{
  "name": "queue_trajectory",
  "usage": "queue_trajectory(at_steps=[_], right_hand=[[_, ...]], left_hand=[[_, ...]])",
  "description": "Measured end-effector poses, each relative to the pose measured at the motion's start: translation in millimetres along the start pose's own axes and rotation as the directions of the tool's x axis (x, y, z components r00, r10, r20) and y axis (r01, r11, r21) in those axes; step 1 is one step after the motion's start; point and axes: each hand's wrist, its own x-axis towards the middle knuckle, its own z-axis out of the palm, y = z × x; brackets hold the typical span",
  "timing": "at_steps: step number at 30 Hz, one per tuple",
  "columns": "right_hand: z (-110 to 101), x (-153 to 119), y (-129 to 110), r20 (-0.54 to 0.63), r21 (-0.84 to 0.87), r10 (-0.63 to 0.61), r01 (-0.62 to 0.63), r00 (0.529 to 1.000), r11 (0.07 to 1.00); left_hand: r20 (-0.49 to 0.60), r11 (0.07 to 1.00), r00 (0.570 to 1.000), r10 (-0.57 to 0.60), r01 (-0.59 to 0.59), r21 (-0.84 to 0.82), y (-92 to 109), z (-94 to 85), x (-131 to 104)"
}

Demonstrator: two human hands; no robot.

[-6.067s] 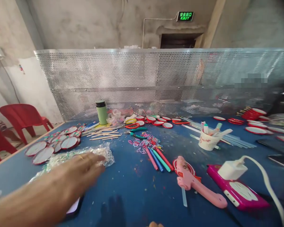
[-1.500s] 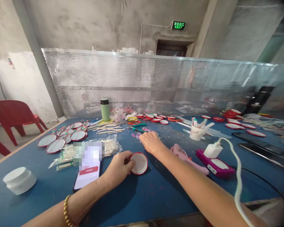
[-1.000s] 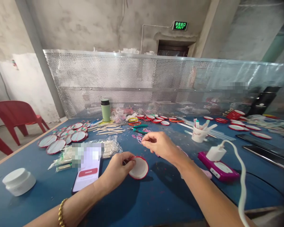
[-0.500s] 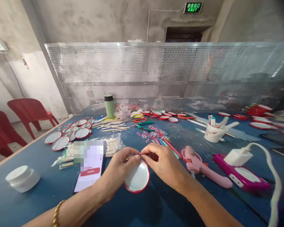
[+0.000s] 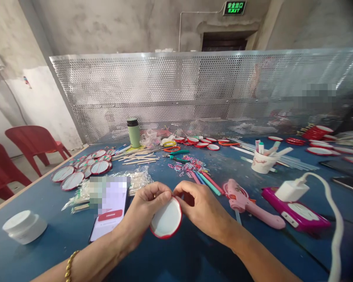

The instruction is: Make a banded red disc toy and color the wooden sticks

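A round white disc with a red rim (image 5: 166, 220) is held upright, its pale face toward me. My left hand (image 5: 148, 209) grips its upper left edge between thumb and fingers. At the top right of the rim, my right hand (image 5: 201, 207) has its thumb and forefinger pressed together against the edge; the exact contact is partly hidden. Beyond the hands lie coloured sticks (image 5: 204, 180) and a heap of small pink and blue clips (image 5: 191, 166). A pink glue gun (image 5: 250, 207) rests to the right of my right hand.
On the left are a phone (image 5: 111, 219), a white jar (image 5: 25, 227) and several red-rimmed discs (image 5: 72, 181). A purple power strip (image 5: 297, 211) with a white charger (image 5: 292, 190) and a paper cup of pens (image 5: 263, 162) stand right. A perforated metal screen (image 5: 164, 86) borders the back.
The disc has moved slightly left with my left hand and turned a little. My right fingers have shifted from the top of the rim toward its right side.
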Motion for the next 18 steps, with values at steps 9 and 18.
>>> queue_trajectory(at_steps=[9,18], right_hand=[[-4,-1,4,0.008,0.494,0.211,-0.188,0.977,0.849],[-4,-1,2,-0.022,0.625,0.27,-0.198,0.962,0.755]], left_hand=[[0.295,0.984,0.945,-0.14,0.101,0.144,8,4.8,-11],[0.389,0.967,0.914,-0.11,0.008,0.254,11,-4.4,-9]])
